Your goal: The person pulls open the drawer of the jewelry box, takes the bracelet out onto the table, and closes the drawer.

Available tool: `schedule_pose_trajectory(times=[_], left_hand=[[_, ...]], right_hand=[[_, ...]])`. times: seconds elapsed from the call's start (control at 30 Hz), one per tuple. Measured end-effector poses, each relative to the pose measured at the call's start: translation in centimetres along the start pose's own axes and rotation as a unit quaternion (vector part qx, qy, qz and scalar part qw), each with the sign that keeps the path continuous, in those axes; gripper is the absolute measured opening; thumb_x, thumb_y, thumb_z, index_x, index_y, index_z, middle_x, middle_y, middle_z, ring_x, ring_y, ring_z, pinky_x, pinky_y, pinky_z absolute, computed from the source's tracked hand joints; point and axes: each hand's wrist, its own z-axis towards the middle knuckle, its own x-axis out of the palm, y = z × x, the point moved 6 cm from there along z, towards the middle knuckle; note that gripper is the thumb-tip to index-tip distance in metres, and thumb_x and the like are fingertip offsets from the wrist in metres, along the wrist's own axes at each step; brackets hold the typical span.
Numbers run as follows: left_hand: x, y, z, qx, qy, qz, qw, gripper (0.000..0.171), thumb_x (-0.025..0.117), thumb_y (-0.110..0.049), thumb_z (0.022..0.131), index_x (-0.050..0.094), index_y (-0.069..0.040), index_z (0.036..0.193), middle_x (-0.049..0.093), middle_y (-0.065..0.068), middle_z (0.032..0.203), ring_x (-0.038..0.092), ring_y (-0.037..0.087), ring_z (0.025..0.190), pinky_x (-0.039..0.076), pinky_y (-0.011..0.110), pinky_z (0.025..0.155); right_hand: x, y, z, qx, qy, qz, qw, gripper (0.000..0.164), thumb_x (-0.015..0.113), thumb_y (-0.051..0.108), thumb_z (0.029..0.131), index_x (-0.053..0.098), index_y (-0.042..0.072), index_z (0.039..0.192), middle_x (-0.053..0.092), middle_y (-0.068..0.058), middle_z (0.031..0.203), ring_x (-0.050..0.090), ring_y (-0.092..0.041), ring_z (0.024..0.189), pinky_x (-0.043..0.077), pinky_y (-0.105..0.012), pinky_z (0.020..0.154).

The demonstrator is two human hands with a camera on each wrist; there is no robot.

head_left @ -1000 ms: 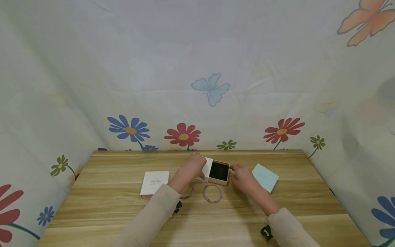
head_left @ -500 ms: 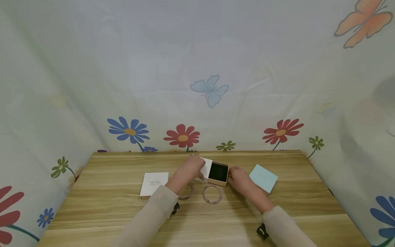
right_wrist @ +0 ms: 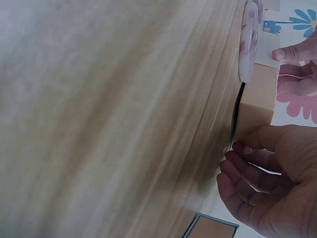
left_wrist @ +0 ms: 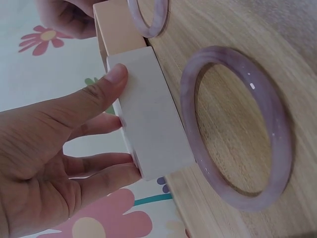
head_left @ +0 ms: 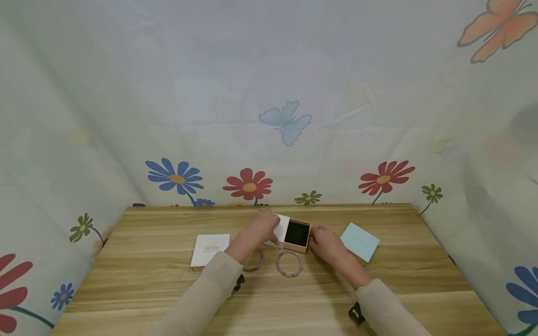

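Note:
A white jewelry box (head_left: 282,231) stands partly slid apart near the middle of the table, its tan drawer (head_left: 296,248) showing a black lining. My left hand (head_left: 259,229) grips the white sleeve, thumb on its near side and fingers over its top. At the drawer's right end is my right hand (head_left: 328,242); in the right wrist view its thumb and forefinger pinch at the end wall, the other fingers curled. Two pale purple bangles lie in front: one bangle (head_left: 289,264) before the drawer, another bangle (left_wrist: 275,144) beside the sleeve, partly hidden by my left arm in the head view.
Another white box (head_left: 211,247) with lettering sits at the left, partly behind the left sleeve. A light blue box (head_left: 360,241) lies angled beyond my right hand. The wooden table (head_left: 159,298) ends at a flower-printed curtain (head_left: 201,116).
My right hand has moved left and closed in on the drawer's end. The drawer now sticks out very slightly less. My left hand stays on the sleeve.

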Motion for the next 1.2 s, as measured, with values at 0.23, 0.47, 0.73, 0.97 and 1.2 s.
schedule_pose_trajectory(times=[0.23, 0.47, 0.73, 0.97, 1.2], left_hand=[[0.05, 0.02, 0.22, 0.005, -0.003, -0.005, 1.0000, 0.048, 0.093, -0.042, 0.070, 0.075, -0.009, 0.101, 0.068, 0.003, 0.094, 0.060, 0.023, 0.096, 0.049, 0.040, 0.092], [0.03, -0.01, 0.23, 0.009, -0.004, 0.000, 1.0000, 0.046, 0.093, -0.044, 0.070, 0.075, -0.010, 0.096, 0.067, 0.001, 0.088, 0.059, 0.022, 0.092, 0.048, 0.040, 0.093], [-0.20, -0.08, 0.13, 0.003, 0.001, -0.005, 1.0000, 0.046, 0.093, -0.042, 0.070, 0.075, -0.010, 0.096, 0.067, 0.001, 0.088, 0.060, 0.022, 0.092, 0.049, 0.040, 0.092], [-0.31, -0.21, 0.02, 0.005, -0.003, 0.000, 1.0000, 0.046, 0.093, -0.042, 0.070, 0.075, -0.009, 0.097, 0.068, 0.002, 0.090, 0.060, 0.023, 0.094, 0.048, 0.041, 0.094], [-0.27, -0.18, 0.06, 0.007, -0.006, 0.007, 0.9999, 0.047, 0.093, -0.043, 0.070, 0.075, -0.009, 0.097, 0.068, 0.003, 0.092, 0.061, 0.024, 0.096, 0.049, 0.041, 0.095]], right_hand=[[0.04, 0.29, 0.25, 0.002, -0.006, -0.003, 1.000, 0.011, 0.070, 0.011, 0.096, 0.070, 0.004, 0.087, 0.060, -0.007, 0.077, 0.058, -0.017, 0.068, 0.050, -0.036, 0.060], [0.20, 0.36, 0.49, 0.007, -0.001, 0.005, 1.000, 0.009, 0.068, 0.010, 0.095, 0.072, 0.006, 0.088, 0.062, -0.007, 0.079, 0.059, -0.017, 0.069, 0.052, -0.038, 0.062], [0.22, 0.41, 0.53, 0.010, 0.001, 0.007, 1.000, 0.007, 0.069, 0.008, 0.093, 0.071, 0.005, 0.089, 0.064, -0.007, 0.079, 0.061, -0.018, 0.070, 0.052, -0.038, 0.062], [0.21, 0.34, 0.62, 0.011, 0.004, 0.008, 1.000, 0.007, 0.069, 0.008, 0.094, 0.070, 0.006, 0.087, 0.065, -0.005, 0.077, 0.058, -0.013, 0.067, 0.051, -0.036, 0.061], [0.15, 0.35, 0.71, 0.013, 0.003, 0.007, 1.000, 0.007, 0.070, 0.010, 0.094, 0.071, 0.006, 0.089, 0.066, -0.005, 0.078, 0.058, -0.013, 0.068, 0.051, -0.036, 0.061]])
